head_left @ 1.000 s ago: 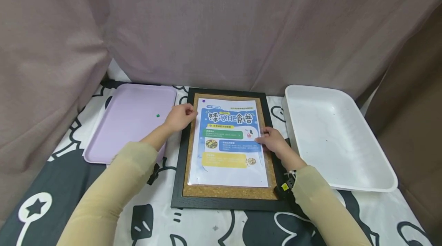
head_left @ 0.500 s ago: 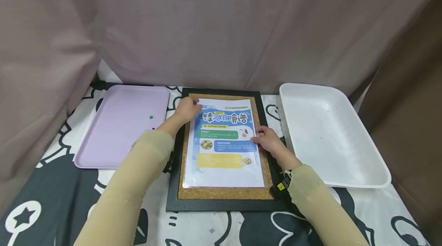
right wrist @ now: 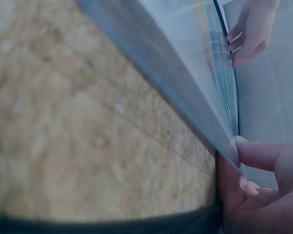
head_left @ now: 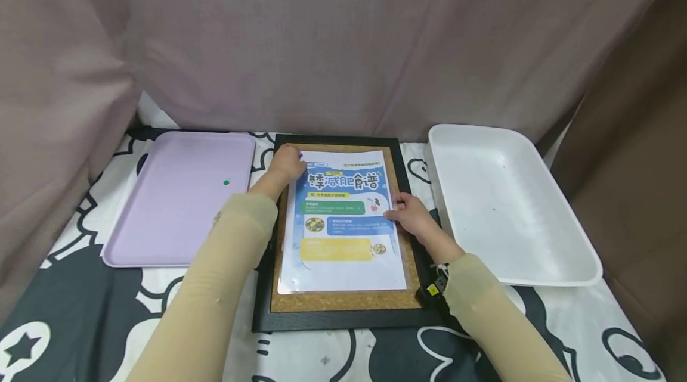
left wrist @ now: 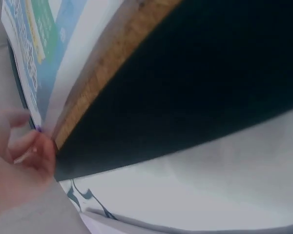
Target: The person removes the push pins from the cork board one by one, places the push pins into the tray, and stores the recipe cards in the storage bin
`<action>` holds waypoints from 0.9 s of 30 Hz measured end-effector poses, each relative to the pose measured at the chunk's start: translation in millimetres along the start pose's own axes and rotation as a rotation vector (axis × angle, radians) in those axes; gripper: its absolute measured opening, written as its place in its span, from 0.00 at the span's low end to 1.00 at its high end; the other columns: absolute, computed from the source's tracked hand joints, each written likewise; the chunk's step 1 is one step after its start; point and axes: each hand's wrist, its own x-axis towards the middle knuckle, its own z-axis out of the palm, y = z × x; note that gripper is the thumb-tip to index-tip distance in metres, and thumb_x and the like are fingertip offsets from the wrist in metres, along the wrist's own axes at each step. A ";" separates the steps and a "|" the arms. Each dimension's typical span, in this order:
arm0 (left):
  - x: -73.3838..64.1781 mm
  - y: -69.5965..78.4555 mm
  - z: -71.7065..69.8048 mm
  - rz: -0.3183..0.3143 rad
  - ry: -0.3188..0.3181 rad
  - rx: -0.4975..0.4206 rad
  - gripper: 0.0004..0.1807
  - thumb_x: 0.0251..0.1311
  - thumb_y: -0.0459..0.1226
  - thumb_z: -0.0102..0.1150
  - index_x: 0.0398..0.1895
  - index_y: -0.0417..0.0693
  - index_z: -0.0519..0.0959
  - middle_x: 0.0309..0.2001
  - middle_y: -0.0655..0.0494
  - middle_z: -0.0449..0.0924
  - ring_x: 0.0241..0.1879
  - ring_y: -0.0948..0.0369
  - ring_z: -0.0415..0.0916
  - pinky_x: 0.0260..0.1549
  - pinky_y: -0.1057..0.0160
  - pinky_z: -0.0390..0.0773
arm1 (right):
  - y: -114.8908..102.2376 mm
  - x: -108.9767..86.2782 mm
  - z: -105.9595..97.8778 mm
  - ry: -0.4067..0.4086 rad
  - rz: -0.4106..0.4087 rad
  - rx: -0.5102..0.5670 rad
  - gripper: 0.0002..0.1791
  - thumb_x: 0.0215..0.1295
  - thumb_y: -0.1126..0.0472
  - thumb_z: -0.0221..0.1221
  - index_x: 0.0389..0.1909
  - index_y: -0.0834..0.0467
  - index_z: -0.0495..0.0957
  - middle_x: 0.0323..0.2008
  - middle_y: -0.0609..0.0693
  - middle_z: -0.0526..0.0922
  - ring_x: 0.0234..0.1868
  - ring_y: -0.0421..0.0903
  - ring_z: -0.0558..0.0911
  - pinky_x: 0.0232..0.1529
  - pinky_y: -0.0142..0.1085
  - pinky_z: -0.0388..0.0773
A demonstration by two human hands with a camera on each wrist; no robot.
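Observation:
A glossy printed sheet (head_left: 343,275) with blue, green and yellow blocks lies on a black-framed corkboard (head_left: 343,300). At its upper left corner, my left hand (head_left: 285,164) has its thumb and fingertips on a small purple pushpin (left wrist: 39,129). Halfway down the opposite side, the right hand (head_left: 412,215) pinches the sheet's edge between thumb and fingers. The right wrist view has the clear edge (right wrist: 185,117) of the sheet raised off the cork, tapering to that pinch. In the left wrist view the left fingers partly cover the corner.
To the left is a lilac tray (head_left: 177,203) with a green pin (head_left: 226,182) on it. A deep white tray (head_left: 520,215) stands to the right. Grey-brown curtains (head_left: 268,42) hang behind, and a patterned cloth (head_left: 322,358) lies beneath everything.
My left hand has moved from beside the frame onto the sheet's upper left corner, now at the purple pushpin. The right hand keeps its pinch; the whole view has shifted slightly.

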 end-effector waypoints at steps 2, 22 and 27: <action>0.2 3.7 1.8 -0.014 0.002 0.024 0.20 0.63 0.36 0.47 0.55 0.34 0.73 0.59 0.37 0.67 0.58 0.47 0.69 0.61 0.54 0.66 | 0.4 -1.0 -0.9 0.003 0.004 -0.002 0.28 0.64 0.62 0.56 0.64 0.63 0.61 0.49 0.63 0.77 0.37 0.47 0.83 0.34 0.30 0.78; 20.6 6.9 0.7 -0.138 0.019 0.076 0.17 0.67 0.35 0.41 0.56 0.38 0.69 0.56 0.40 0.74 0.56 0.49 0.73 0.52 0.52 0.74 | -2.6 -3.1 -0.3 0.017 0.005 -0.024 0.28 0.64 0.62 0.56 0.63 0.63 0.62 0.49 0.63 0.77 0.40 0.49 0.82 0.36 0.32 0.78; 20.2 7.8 0.0 -0.129 0.009 0.062 0.20 0.66 0.36 0.42 0.59 0.40 0.70 0.58 0.42 0.73 0.57 0.50 0.72 0.54 0.53 0.73 | -3.0 -1.5 -0.8 0.008 0.014 -0.019 0.27 0.64 0.62 0.56 0.63 0.63 0.62 0.48 0.63 0.77 0.40 0.48 0.82 0.36 0.32 0.78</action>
